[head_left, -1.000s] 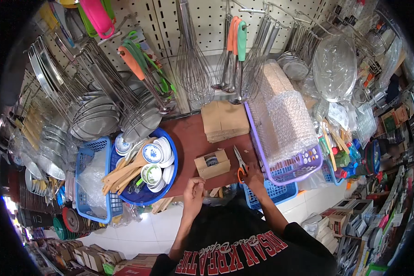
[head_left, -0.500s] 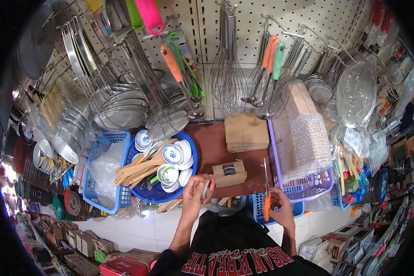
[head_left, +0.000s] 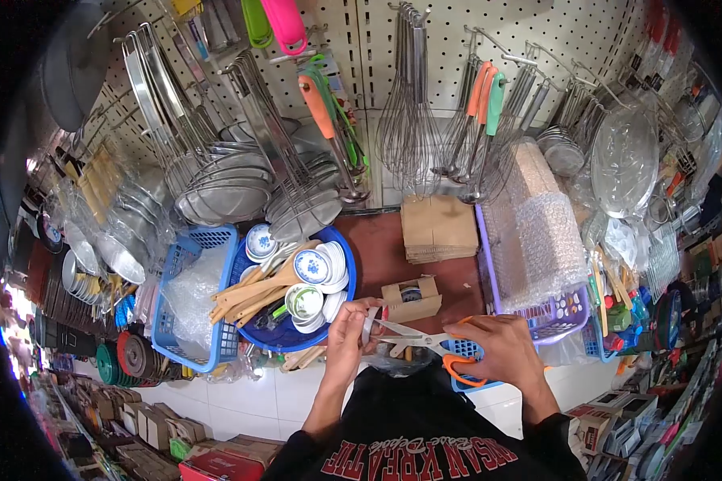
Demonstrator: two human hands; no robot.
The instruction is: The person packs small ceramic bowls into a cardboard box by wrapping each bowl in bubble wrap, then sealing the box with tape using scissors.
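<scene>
Near the table's front edge, my left hand [head_left: 351,330] pinches a small roll of clear tape [head_left: 368,327] with a bit of red on it. My right hand [head_left: 501,348] grips the orange-handled scissors [head_left: 413,334], their blades spread apart and pointing left. The blade tips reach right to the tape at my left fingers. Just beyond my hands, a small open brown cardboard box [head_left: 425,303] sits on the reddish-brown table [head_left: 375,248], with something round and blue-and-white inside it.
A stack of flat brown cardboard [head_left: 439,228] lies behind the box. To the left stand a blue basin [head_left: 350,272] of bowls and wooden utensils and a blue basket [head_left: 160,325]. At right, a purple basket [head_left: 486,268] holds bubble wrap. Whisks [head_left: 409,132] and strainers [head_left: 225,200] hang above.
My right hand has brought the scissors left, turning them from upright to pointing at the tape, and their blades have opened. My left hand still holds the tape. The view has shifted slightly.
</scene>
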